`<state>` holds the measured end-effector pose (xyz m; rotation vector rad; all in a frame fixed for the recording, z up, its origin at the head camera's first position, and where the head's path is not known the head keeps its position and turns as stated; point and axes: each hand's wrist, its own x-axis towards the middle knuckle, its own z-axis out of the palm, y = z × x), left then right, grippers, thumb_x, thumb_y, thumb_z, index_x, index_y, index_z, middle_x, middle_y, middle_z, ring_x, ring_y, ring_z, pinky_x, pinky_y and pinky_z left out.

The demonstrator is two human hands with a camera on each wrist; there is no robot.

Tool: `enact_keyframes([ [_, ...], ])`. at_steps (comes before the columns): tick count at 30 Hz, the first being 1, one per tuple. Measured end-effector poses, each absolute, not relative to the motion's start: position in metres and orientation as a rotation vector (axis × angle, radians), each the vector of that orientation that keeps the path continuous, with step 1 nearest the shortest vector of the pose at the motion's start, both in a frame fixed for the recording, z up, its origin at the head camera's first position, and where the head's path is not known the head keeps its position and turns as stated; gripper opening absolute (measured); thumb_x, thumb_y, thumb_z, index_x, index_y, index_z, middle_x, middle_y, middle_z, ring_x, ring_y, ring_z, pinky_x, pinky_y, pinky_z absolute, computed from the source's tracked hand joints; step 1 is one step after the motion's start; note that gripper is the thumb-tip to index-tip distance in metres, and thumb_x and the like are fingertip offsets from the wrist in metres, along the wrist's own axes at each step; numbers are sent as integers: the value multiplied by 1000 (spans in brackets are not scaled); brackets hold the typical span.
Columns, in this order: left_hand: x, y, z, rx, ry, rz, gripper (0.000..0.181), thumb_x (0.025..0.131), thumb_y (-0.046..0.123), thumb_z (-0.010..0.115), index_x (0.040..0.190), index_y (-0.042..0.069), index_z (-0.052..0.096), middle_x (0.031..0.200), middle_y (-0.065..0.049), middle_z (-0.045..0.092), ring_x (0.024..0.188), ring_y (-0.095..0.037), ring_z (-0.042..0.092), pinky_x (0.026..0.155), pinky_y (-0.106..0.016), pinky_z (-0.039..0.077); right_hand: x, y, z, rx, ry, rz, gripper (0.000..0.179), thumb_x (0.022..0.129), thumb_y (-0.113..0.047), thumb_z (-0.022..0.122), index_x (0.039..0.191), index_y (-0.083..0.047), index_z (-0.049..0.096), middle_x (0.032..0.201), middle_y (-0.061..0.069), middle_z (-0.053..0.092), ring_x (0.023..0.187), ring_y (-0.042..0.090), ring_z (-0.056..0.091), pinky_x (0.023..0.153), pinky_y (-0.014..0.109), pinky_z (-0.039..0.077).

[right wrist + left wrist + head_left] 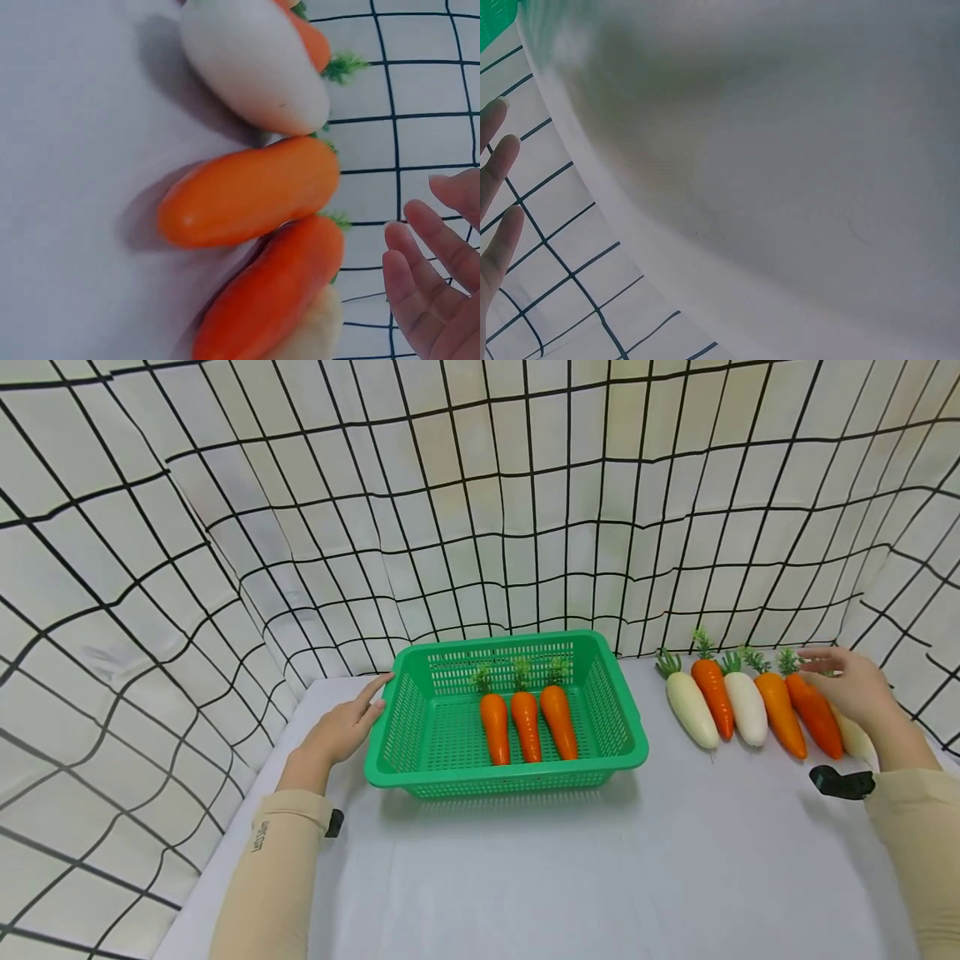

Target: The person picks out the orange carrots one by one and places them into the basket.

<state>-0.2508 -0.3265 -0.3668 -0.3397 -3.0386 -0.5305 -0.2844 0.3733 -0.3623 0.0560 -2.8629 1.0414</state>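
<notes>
My left hand (339, 728) is at the left side of a green plastic basket (450, 774), its fingers extended along the rim. Inside the basket lie three orange carrots (527, 727) with leafy tops. Over at the right, my right hand (851, 687) hovers by the leafy end of a red-orange carrot (816, 717), which lies against a pale radish (855, 741) partly hidden by the hand. In the right wrist view the fingers (426, 296) are spread loosely, apart from the red-orange carrot (262, 300), with nothing between them.
To the left of that carrot, the row continues with an orange carrot (782, 714), a white radish (746, 710), another carrot (712, 697) and a cream radish (692, 710). They lie on a white table (525, 877). A white cloth with black grid lines (487, 502) hangs behind.
</notes>
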Motion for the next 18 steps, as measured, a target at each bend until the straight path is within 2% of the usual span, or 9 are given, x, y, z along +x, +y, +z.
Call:
enact_keyframes([
  [2, -251, -326, -367, -341, -3038, -532, 59, 112, 49, 25, 164, 22, 21, 133, -31, 60, 110, -51, 63, 83, -64, 51, -283, 377, -366, 51, -2870, 1035, 48, 111, -20, 41, 146, 12, 38, 138, 43, 43, 122, 61, 41, 89, 68, 43],
  [4, -251, -326, -366, -343, -3036, -534, 59, 112, 49, 25, 164, 22, 21, 133, -32, 60, 110, -51, 63, 83, -64, 51, -282, 379, -368, 32, -2877, 1032, 49, 110, -20, 42, 146, 12, 37, 140, 43, 40, 123, 62, 40, 94, 73, 39],
  [13, -250, -326, -369, -339, -3035, -555, 59, 112, 51, 24, 164, 25, 19, 135, -33, 59, 110, -52, 62, 84, -64, 51, -281, 387, -377, -83, -2930, 1014, 56, 110, -26, 45, 148, 12, 33, 145, 46, 32, 128, 65, 30, 99, 80, 26],
  [18, -250, -327, -370, -345, -3029, -555, 58, 112, 50, 25, 164, 24, 20, 132, -32, 60, 108, -51, 63, 82, -62, 51, -281, 388, -382, -58, -2924, 983, 50, 108, -17, 49, 145, 14, 36, 142, 47, 34, 127, 65, 32, 100, 77, 29],
])
